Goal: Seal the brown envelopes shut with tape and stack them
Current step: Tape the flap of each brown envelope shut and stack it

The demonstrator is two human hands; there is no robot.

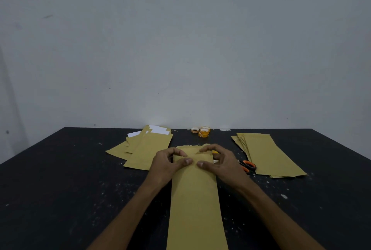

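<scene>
A long brown envelope (195,199) lies lengthwise on the black table (60,189) in front of me, its flap end at the far side. My left hand (168,162) and my right hand (220,161) both sit at that flap end, with curled fingers on the folded flap and thumbs pressing the paper just below it. Whether a strip of tape lies under the fingers is not visible. Three small orange tape rolls (202,131) stand at the back of the table, apart from both hands.
A loose pile of open brown envelopes with white sheets sticking out (146,147) lies at the back left. A stack of brown envelopes (267,153) lies at the right. Orange-handled scissors (249,166) lie between my right hand and that stack. A grey wall rises behind.
</scene>
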